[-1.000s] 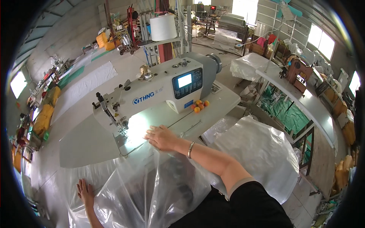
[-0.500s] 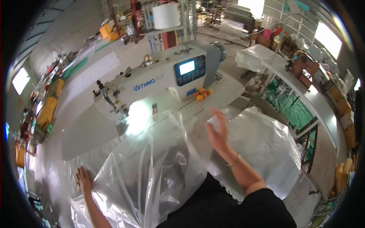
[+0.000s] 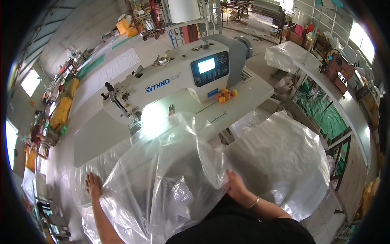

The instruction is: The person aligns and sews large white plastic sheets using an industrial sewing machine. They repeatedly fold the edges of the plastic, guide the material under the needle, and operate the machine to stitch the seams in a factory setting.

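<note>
A large clear plastic sheet (image 3: 162,179) drapes over the front of the sewing machine's table and down across my lap. Its upper part runs up toward the lit needle area of a white industrial sewing machine (image 3: 174,77). My left hand (image 3: 93,186) lies flat on the film at the left, fingers outstretched. At the sheet's right edge my right hand (image 3: 237,189), with a bracelet at the wrist, is closed on the film; its fingertips are partly hidden. Small thread snips (image 3: 171,110) lie on the machine bed beside the bright lamp.
Several small orange fruits (image 3: 222,99) sit by the machine's base. To my right rests a stack of translucent plastic film (image 3: 280,162). Beyond it stand a long white table (image 3: 345,110) and a brown sewing machine (image 3: 338,73). A white thread cone (image 3: 184,10) stands behind.
My right hand has come down from above the right-hand film to the sheet's edge and closed on it. The left hand stays on the film. The view has shifted slightly.
</note>
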The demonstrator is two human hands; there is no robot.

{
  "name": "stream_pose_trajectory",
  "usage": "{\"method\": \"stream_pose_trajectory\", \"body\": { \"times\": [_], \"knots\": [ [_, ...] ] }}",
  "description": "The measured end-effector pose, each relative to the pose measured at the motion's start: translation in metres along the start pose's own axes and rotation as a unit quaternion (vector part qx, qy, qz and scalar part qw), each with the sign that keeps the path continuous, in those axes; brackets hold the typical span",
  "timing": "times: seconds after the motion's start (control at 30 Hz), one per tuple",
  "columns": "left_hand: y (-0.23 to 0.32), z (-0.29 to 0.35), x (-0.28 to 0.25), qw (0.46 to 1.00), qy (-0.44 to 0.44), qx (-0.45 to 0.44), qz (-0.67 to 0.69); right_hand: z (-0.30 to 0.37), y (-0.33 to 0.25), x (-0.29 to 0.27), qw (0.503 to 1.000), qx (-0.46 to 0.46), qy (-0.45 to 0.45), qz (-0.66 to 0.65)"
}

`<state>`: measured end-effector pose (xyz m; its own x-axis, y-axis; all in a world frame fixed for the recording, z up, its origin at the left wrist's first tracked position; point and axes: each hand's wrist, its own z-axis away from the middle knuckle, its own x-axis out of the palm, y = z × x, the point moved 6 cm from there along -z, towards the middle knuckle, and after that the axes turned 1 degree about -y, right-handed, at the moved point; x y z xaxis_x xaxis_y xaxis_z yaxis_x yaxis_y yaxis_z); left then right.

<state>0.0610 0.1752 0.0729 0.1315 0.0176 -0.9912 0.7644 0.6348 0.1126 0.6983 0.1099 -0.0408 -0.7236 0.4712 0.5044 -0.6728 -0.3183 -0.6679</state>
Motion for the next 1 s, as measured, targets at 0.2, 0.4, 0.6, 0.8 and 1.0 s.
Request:
{"method": "stream_pose_trajectory", "body": {
  "times": [0.2, 0.4, 0.6, 0.8, 1.0],
  "knots": [
    [-0.117, -0.053, 0.026, 0.99, 0.015, 0.12, -0.074, -0.071, -0.14, -0.062, 0.955, -0.259, 0.097, 0.106],
    [-0.192, -0.072, 0.015, 0.968, 0.047, 0.178, -0.168, -0.085, -0.141, -0.015, 0.957, -0.212, 0.042, 0.195],
    [-0.127, -0.048, -0.023, 0.983, 0.061, -0.091, -0.15, -0.046, -0.171, 0.012, 0.791, -0.495, 0.123, 0.34],
    [0.004, -0.017, -0.014, 0.964, 0.115, 0.22, 0.093, 0.146, -0.173, 0.141, 0.736, -0.346, -0.578, 0.069],
    [0.212, 0.15, 0.012, 0.891, -0.068, 0.423, 0.149, 0.107, -0.158, 0.107, 0.772, -0.282, -0.558, 0.112]
  ]
}}
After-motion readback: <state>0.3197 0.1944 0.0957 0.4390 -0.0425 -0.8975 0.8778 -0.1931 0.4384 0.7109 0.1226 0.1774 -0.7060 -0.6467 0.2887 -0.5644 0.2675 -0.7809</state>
